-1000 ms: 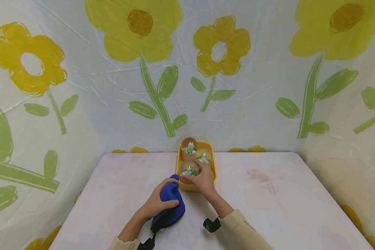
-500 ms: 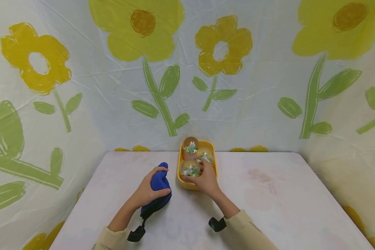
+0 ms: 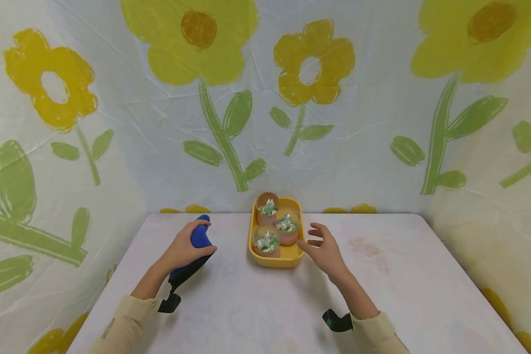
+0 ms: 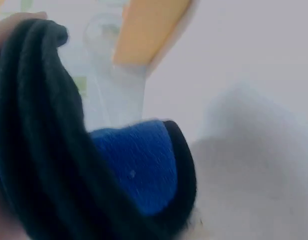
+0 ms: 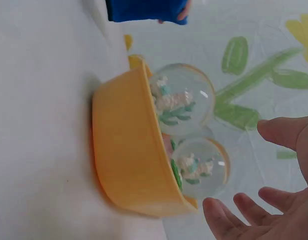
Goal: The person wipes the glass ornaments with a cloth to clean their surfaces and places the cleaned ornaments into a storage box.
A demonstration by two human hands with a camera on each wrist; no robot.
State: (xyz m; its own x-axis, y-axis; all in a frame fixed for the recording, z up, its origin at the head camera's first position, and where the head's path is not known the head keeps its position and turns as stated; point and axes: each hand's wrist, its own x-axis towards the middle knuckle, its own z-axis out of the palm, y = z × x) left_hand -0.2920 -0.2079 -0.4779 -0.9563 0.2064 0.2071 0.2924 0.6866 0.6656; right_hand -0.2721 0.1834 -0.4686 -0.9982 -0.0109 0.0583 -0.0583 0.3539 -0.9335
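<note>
My left hand [image 3: 179, 251] grips a folded blue cloth [image 3: 200, 238] above the left part of the table, thumb on one side and fingers on the other. The left wrist view shows the cloth's fuzzy blue face and thick black edging close up. Three snow globes [image 3: 267, 239] with pinkish bases and small white-and-green figures stand in a yellow plastic bin [image 3: 278, 263] at the table's back middle. To the right of the bin, my right hand [image 3: 329, 253] hovers with fingers spread and loosely bent, holding nothing. The right wrist view shows its fingers [image 5: 218, 217] apart from the globes.
Behind the white table [image 3: 256, 314] hangs a pale backdrop [image 3: 363, 162] printed with yellow flowers, close to the bin's far side. Dark wrist cameras [image 3: 338, 320] jut from both sleeves over the table.
My right hand has let go of the front snow globe and pulled back to the right. My left hand has carried the blue cloth leftward, away from the bin.
</note>
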